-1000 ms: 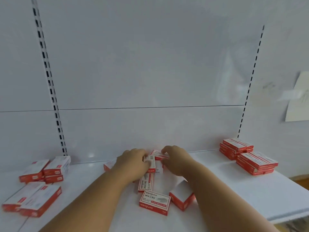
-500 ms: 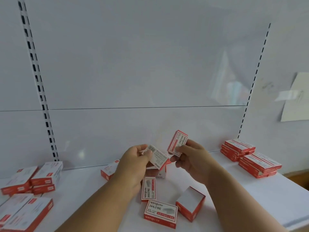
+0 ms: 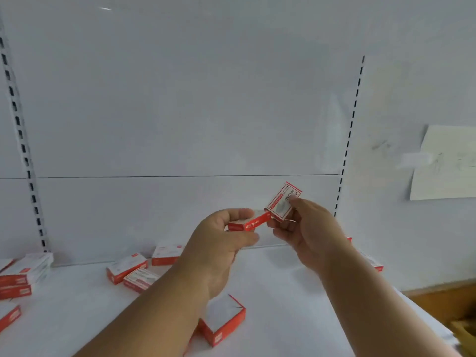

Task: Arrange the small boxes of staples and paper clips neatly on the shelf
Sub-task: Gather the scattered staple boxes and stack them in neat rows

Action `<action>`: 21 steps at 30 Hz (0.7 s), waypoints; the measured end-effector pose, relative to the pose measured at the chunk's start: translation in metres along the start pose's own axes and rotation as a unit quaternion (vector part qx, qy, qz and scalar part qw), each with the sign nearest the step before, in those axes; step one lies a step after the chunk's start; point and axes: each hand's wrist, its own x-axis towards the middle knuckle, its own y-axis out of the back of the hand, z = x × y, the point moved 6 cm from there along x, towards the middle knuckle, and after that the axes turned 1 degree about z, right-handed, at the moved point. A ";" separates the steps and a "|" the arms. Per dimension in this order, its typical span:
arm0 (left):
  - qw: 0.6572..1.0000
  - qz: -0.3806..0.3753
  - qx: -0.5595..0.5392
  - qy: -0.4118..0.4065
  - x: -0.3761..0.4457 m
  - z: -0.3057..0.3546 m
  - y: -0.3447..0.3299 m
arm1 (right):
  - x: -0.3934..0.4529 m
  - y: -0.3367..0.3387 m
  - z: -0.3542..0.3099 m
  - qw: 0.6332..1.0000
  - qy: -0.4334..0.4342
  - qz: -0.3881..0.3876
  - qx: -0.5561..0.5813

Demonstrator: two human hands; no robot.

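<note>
My L hand [image 3: 221, 238] pinches a red box [image 3: 248, 222] flat, red side toward cam. R hand [image 3: 306, 228] holds a 2nd box [image 3: 282, 200] tilted up, label facing me; the two boxes touch at a corner, above the shelf [image 3: 283, 292]. Loose boxes [image 3: 127, 270] lie on shelf L, one [image 3: 222, 319] under my L forearm, stack [image 3: 23, 275] far L.

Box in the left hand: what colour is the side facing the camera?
Red with white lettering, on the box that the left hand pinches; head view.
</note>
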 end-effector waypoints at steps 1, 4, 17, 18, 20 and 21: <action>0.999 -0.039 -0.018 0.009 -0.001 -0.005 -0.022 | -0.001 0.017 -0.008 1.000 0.004 -0.001 0.006; 0.990 -0.133 -0.001 0.040 -0.001 -0.025 -0.083 | -0.001 0.069 -0.028 1.000 0.002 -0.009 0.000; 0.907 -0.002 0.420 -0.030 0.038 -0.083 -0.193 | 0.051 0.226 -0.053 0.900 0.011 0.002 -0.435; 0.903 0.009 0.429 -0.022 0.040 -0.087 -0.193 | 0.053 0.226 -0.053 0.887 0.013 -0.002 -0.461; 0.888 0.030 0.457 -0.022 0.042 -0.092 -0.192 | 0.055 0.224 -0.050 0.869 0.006 -0.020 -0.494; 0.878 0.040 0.475 -0.032 0.042 -0.093 -0.192 | 0.056 0.222 -0.048 0.861 0.003 -0.031 -0.508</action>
